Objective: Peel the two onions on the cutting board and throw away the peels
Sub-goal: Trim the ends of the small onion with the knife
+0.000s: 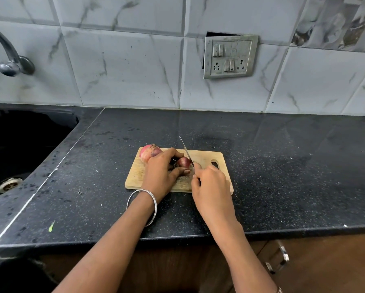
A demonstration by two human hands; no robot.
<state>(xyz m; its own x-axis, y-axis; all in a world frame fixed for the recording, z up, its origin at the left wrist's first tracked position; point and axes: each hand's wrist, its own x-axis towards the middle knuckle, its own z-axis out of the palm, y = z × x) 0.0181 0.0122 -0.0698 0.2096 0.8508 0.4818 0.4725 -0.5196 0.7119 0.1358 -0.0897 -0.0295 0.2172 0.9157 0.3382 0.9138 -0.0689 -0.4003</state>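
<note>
At the centre of the frame, on a black counter (283, 176), lies the board (205, 156) with both onions on it. The small onion (184, 161) sits mid-board, held by the left hand (160, 172), whose fingers and thumb curl round it from the left. The right hand (211, 185), just right of it, has its fingers closed round the handle of a knife (185, 150). The handle is hidden in the fist, and the blade slants up and away with its edge at the onion's right end. The big onion (150, 153) rests at the board's upper left corner, partly behind the left hand, with its dry skin on.

The step in hand looks like trimming an end off the small onion to start its peel, so the task is at an early stage. No loose peel shows on the board. The next move likely calls for a short, controlled cut with the left fingertips kept clear of the edge, and then for lifting the skin at the cut. No bin is in view.

A sink (18, 144) lies at the left and a switch plate (230, 57) on the tiles in the upper middle. No brand, label or writing can be read anywhere.
</note>
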